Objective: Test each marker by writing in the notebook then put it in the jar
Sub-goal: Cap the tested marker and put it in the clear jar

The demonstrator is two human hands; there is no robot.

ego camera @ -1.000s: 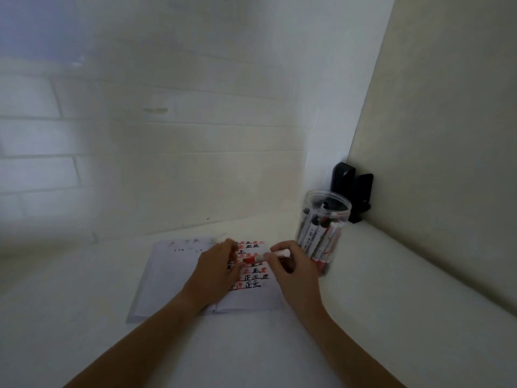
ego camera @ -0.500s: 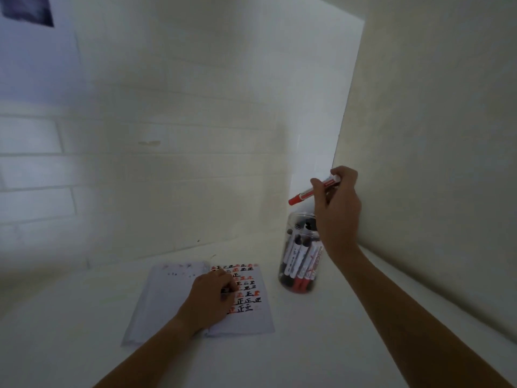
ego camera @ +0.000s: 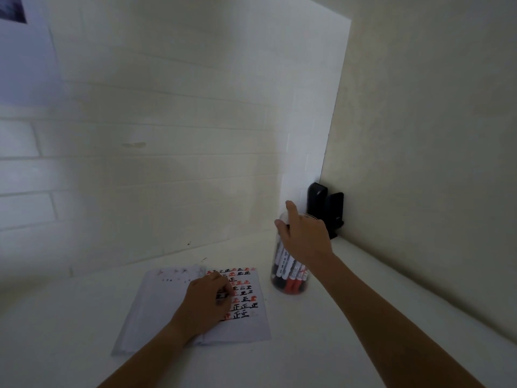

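Notebook [ego camera: 237, 329] flat on desk, left hand [ego camera: 205, 299] resting on page, fingers loosely curled, holding nothing visible. Jar [ego camera: 289, 278] just right, markers [ego camera: 291, 271] inside. Right hand [ego camera: 303, 238] over rim, fingers apart, empty. Drop step looks done; next: fetch untested marker, none visible outside jar.

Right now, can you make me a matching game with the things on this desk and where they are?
Things:
1. notebook
2. jar
3. black holder
4. right hand

Places:
A. in the corner by the wall, behind the jar
B. flat on the desk under the left hand
C. over the top of the jar, fingers spread
D. standing right of the notebook, full of red and black markers

Pairs: 1-B, 2-D, 3-A, 4-C
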